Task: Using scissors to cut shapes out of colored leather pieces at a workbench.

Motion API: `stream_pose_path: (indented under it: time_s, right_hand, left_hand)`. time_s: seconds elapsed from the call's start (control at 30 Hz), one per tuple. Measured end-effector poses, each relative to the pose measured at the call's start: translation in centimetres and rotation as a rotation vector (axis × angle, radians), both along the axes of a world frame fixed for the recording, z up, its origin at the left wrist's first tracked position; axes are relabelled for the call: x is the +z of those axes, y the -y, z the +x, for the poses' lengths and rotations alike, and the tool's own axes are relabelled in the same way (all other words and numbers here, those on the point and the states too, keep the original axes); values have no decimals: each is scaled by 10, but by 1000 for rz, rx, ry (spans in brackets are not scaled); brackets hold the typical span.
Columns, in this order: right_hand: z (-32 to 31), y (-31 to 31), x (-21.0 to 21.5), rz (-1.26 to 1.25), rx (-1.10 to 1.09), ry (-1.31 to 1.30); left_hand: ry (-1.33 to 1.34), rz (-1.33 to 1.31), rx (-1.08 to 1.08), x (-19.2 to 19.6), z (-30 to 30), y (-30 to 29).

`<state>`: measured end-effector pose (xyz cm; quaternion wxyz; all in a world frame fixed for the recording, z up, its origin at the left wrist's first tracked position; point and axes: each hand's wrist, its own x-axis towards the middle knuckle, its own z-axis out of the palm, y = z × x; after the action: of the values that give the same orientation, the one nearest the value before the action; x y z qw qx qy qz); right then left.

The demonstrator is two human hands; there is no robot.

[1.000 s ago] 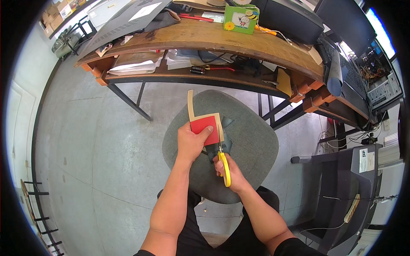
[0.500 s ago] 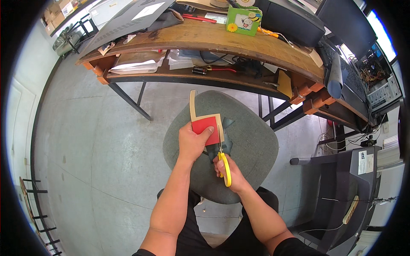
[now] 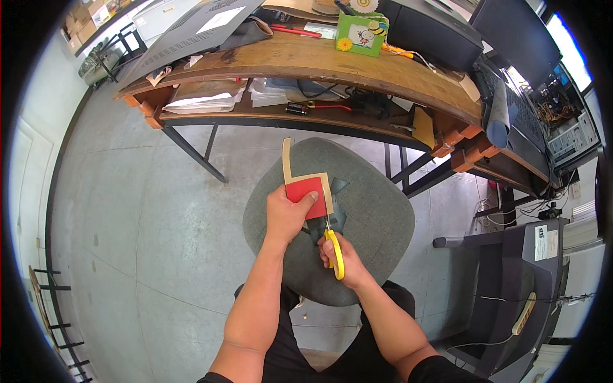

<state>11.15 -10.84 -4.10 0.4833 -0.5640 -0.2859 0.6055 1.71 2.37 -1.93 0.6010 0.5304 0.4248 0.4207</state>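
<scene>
My left hand [image 3: 285,214] grips a red square piece [image 3: 304,195], thumb on top of its face. A tan strip [image 3: 312,177] borders the red square along its far and right edges, with a longer arm reaching away at the left. In my right hand [image 3: 341,255] is a pair of scissors [image 3: 336,253] with yellow handles. Their blades lie along the red square's right side, between it and the tan strip. Beneath both hands is a grey-green upholstered chair seat [image 3: 383,220], with dark scraps [image 3: 338,185] lying on it.
A wooden desk [image 3: 287,60] stands ahead, its shelf holding papers [image 3: 201,102] and tools. On top are a green picture frame [image 3: 358,33] and a black machine [image 3: 431,35]. At the right stand a monitor [image 3: 514,38] and a dark grey cabinet-like unit [image 3: 511,287].
Both hands keep nearly the same place and grip. The scissors still sit along the red square's right edge; the view has shifted slightly.
</scene>
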Motion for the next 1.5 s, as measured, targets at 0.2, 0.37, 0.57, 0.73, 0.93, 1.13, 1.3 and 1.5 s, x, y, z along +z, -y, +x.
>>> stream_pose_path:
  time_s: [0.2, 0.37, 0.57, 0.73, 0.93, 1.13, 1.3, 1.5]
  right_hand:
    - [-4, -2, -2, 59, -52, 17]
    - [-6, -2, 0, 40, -67, -18]
    - [-6, -3, 6, 5, -90, -54]
    - [-7, -4, 7, -10, -98, -48]
    - [-6, -4, 6, -16, -104, 25]
    - [-5, -4, 6, -36, -93, 75]
    - [-2, -3, 8, -19, -80, 75]
    - [2, -5, 9, 41, -144, 11]
  left_hand:
    - [62, -51, 0, 0, 0, -1]
    - [52, -91, -9, -3, -3, -3]
    - [77, -114, -6, 1, -3, -2]
    - [129, -141, -9, 3, -4, -3]
    - [176, -164, 5, 3, -4, -3]
    - [204, -192, -6, 5, -5, -3]
    - [198, -179, -55, 6, -2, 0]
    - [140, -154, -103, 11, 7, 9]
